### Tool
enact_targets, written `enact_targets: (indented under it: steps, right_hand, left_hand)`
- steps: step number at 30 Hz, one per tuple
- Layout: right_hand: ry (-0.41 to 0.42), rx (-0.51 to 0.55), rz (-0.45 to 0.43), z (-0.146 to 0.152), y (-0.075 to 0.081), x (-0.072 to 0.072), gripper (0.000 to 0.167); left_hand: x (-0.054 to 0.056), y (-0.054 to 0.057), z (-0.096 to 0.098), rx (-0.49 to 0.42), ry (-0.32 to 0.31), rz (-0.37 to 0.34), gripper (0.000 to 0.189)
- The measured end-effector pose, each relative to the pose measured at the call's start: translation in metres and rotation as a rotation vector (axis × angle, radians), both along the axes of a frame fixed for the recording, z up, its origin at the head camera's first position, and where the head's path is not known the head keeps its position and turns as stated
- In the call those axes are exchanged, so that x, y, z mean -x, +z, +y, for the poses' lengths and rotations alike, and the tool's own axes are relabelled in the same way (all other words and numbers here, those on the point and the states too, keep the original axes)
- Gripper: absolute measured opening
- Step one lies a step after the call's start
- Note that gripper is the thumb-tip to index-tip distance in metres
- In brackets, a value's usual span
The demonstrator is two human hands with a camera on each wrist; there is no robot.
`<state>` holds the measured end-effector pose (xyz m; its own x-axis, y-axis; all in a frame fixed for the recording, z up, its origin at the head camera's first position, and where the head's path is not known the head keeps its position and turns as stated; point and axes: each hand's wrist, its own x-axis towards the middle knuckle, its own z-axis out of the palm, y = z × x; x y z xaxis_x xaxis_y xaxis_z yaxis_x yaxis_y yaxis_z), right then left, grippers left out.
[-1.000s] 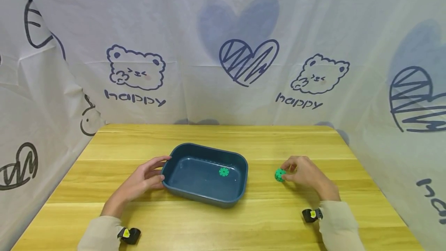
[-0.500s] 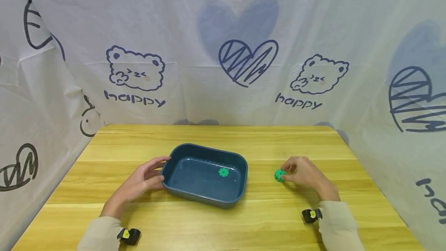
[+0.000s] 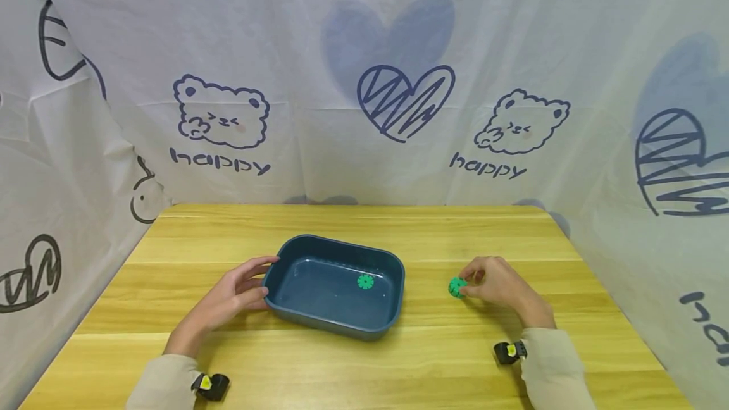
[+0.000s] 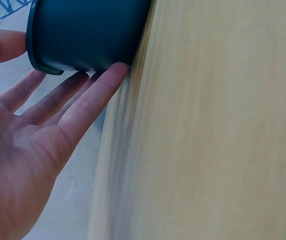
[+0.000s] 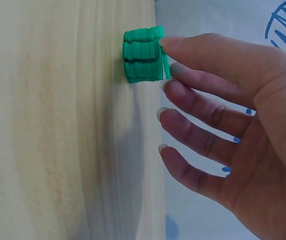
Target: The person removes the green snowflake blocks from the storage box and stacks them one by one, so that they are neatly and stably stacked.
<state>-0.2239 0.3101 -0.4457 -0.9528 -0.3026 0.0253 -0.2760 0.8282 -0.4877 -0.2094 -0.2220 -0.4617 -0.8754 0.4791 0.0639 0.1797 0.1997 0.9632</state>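
A dark blue rectangular bin [image 3: 336, 329] stands on the table with one green notched plastic disc [image 3: 366, 281] on its floor. At its left end my left hand [image 3: 242, 290] rests extended fingers [image 4: 85, 107] on the outer wall, one fingertip touching the rim. To the bin's right, a short stack of green notched discs [image 5: 143, 57] stands on the tabletop. My right hand [image 3: 495, 283] pinches the top disc [image 5: 166, 64] between thumb and forefinger. That disc sits slightly tilted off the stack, and the other fingers [image 5: 197, 135] hang loosely curled beside it.
The wooden table [image 3: 433, 366] has a white printed cloth [image 3: 319, 144] hanging behind it and along both sides. A small black wrist camera [image 3: 215, 387] sits at the left sleeve, and another camera [image 3: 505, 352] at the right sleeve.
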Motion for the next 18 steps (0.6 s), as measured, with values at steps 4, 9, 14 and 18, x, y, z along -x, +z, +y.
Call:
enact_targets:
  steps: [4,9,14,18]
  right_hand:
    - [0.005,0.009,-0.002,0.0006,-0.0005,0.0004,0.021]
    - [0.009,0.018,0.001,0.0016,-0.0009,0.0005,0.021]
    - [0.015,0.034,-0.003,0.0026,-0.0009,0.0002,0.021]
    - [0.019,0.042,-0.005,0.0032,-0.0006,0.0,0.02]
  left_hand:
    - [0.0002,-0.0002,0.0,-0.001,-0.001,-0.001,0.059]
    - [0.0003,-0.0002,-0.0002,-0.001,-0.002,-0.003,0.059]
    - [0.0003,-0.0002,-0.0005,-0.008,-0.008,-0.009,0.059]
    - [0.0006,-0.0001,-0.0007,-0.008,-0.01,-0.012,0.059]
